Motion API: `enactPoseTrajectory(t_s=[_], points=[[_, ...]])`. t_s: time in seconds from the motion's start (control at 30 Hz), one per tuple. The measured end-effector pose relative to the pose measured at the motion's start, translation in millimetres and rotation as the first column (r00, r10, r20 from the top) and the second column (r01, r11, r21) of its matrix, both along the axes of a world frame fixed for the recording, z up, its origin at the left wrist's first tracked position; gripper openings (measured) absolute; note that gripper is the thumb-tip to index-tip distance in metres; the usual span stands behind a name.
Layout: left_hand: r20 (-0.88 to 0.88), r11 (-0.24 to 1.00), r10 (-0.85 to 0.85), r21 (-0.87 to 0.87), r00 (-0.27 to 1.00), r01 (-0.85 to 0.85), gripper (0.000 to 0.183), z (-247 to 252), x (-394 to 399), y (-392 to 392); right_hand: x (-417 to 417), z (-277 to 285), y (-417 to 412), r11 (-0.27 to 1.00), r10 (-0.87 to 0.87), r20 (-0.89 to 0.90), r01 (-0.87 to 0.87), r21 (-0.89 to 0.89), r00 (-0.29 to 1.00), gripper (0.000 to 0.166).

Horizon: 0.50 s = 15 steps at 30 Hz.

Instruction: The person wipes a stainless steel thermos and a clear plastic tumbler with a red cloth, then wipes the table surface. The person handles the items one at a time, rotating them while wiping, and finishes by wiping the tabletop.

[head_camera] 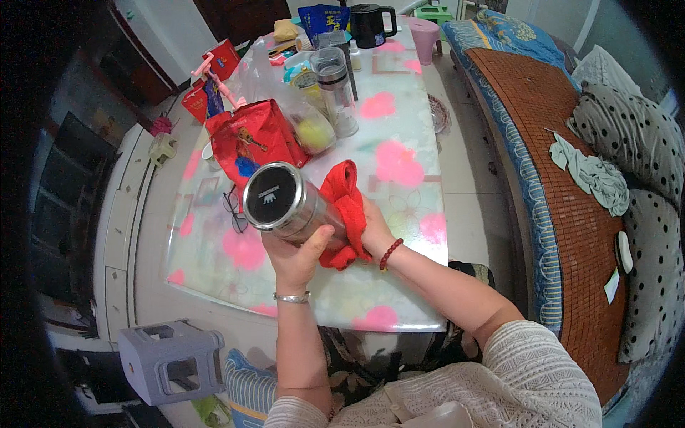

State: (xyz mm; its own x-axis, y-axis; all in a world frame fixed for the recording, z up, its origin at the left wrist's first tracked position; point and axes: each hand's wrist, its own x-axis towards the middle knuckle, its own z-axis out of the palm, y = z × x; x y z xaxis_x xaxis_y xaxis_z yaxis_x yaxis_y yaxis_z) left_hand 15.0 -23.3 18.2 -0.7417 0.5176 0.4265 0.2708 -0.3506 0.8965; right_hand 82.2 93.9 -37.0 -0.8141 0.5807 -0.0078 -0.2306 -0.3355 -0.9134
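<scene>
My left hand (299, 254) is closed around a steel vacuum flask (289, 206) with a black-topped lid, tilted over the table. My right hand (375, 227) holds a red cloth (345, 214) against the flask's lower side; the cloth hides most of its fingers. Behind the flask stands a red printed bag (262, 136), beside a clear plastic bag (302, 115) with a yellow-green fruit inside. A pair of eyeglasses (234, 211) lies left of the flask. Farther back stands a clear lidded bottle (337, 96).
The table (406, 214) has a flower-patterned cover. At its far end are a black electric kettle (369, 25) and a blue pouch (324, 20). A grey plastic stool (171, 361) stands at the lower left. A bed with a brown mat (535, 160) runs along the right.
</scene>
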Motion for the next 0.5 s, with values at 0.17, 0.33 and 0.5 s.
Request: enactPoseTrajectory(t_s=[0.17,0.33,0.5], points=[[-0.103,0.983,0.176,-0.034,0.979,-0.18,0.076,-0.9,-0.1,1.2,10.3,7.8,-1.4,0.807,-0.135,0.105,0.048,0.588,0.985,0.039],[-0.093,0.97,0.223,-0.074,0.97,-0.23,0.081,-4.3,-1.2,12.1,7.9,4.3,3.3,0.877,-0.153,-0.106,0.184,0.444,0.983,0.039],[-0.067,0.968,0.09,-0.23,0.994,-0.103,0.076,-9.0,-0.2,18.9,28.2,38.3,15.4,0.974,0.138,-0.346,-0.063,0.218,0.928,0.061]])
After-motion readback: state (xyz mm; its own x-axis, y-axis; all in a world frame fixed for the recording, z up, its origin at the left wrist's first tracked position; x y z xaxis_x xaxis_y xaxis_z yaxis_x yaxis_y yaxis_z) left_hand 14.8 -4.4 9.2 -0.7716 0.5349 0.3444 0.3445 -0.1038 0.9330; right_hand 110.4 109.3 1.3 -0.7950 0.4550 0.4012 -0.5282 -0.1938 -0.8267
